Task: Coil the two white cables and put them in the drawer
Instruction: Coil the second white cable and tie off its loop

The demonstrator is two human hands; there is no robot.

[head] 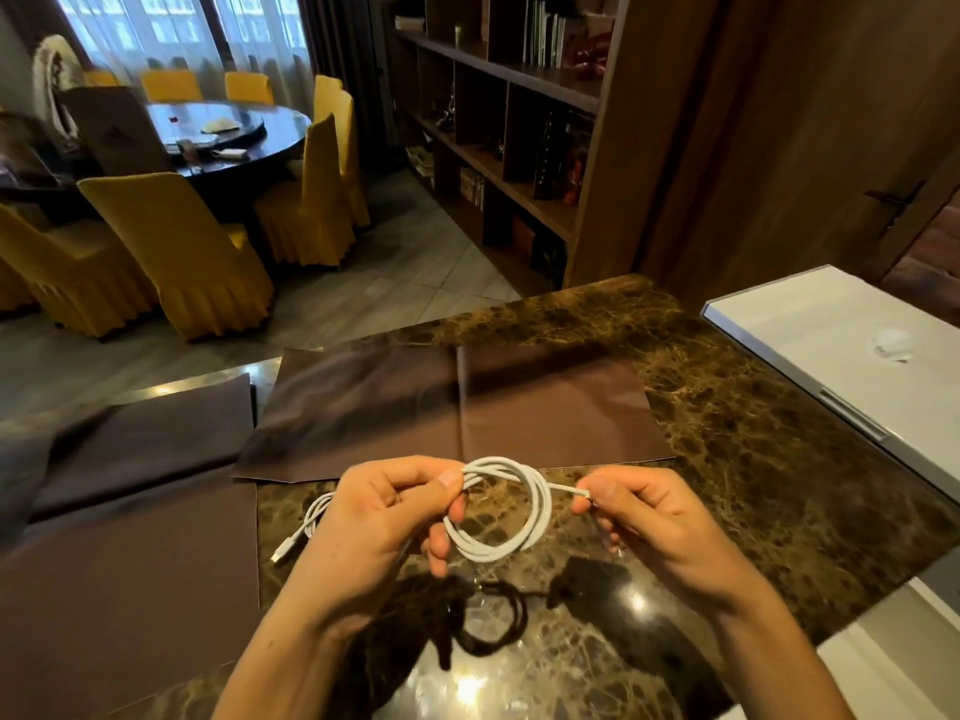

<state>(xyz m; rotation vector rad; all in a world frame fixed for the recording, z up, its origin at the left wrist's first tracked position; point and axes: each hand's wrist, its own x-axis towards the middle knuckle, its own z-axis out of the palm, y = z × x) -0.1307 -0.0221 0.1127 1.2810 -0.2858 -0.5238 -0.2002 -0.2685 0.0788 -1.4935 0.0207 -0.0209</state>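
Observation:
A white cable (537, 504) is wound into a round coil of several loops and hangs above the dark marble counter (727, 407). My left hand (379, 511) pinches the coil's top between thumb and fingers. My right hand (644, 517) holds that cable's free end by its plug, pulled out to the right of the coil. A second white cable (311, 522) lies loosely bundled on the counter behind my left hand, its connector pointing toward the lower left. A white drawer (831, 324) stands pulled out at the right; a small pale object lies inside it.
Brown sheets (405, 407) lie on the counter beyond and to the left of my hands. The counter's far edge drops to a tiled floor. Beyond it stand a round dining table with yellow chairs (176, 241) and a dark bookshelf (509, 148).

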